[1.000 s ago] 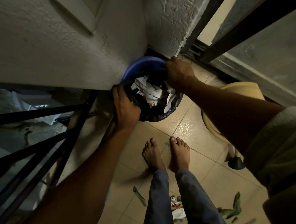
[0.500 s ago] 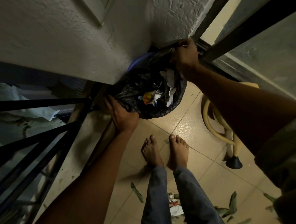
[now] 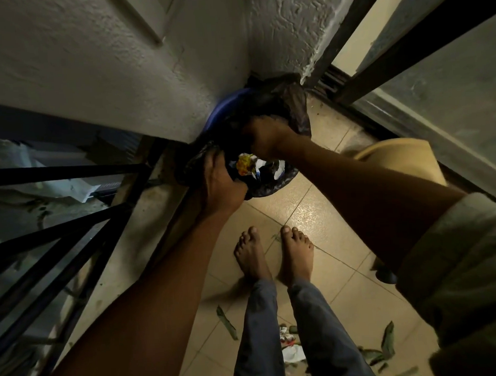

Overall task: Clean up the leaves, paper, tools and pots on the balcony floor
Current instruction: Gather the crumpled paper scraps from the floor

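Observation:
A black bin bag (image 3: 292, 103) sits in a blue bin (image 3: 224, 108) in the wall corner. White and yellow crumpled paper (image 3: 248, 164) shows in its mouth. My left hand (image 3: 220, 183) grips the bag's near left edge. My right hand (image 3: 267, 137) clutches the bag's plastic near the middle, above the paper. Green leaves (image 3: 226, 322) and more leaves (image 3: 387, 342) lie on the tiled floor near my bare feet, with crumpled paper scraps (image 3: 291, 348) between my legs.
A black metal railing (image 3: 55, 243) runs along the left. A beige plastic chair (image 3: 399, 158) stands at the right by a dark-framed sliding glass door (image 3: 438, 94). A white textured wall (image 3: 117, 65) rises behind the bin.
My right hand came down from the far rim of the bag to its middle, bunching the plastic. My left hand shifted up onto the bag's near edge. The bag mouth has narrowed.

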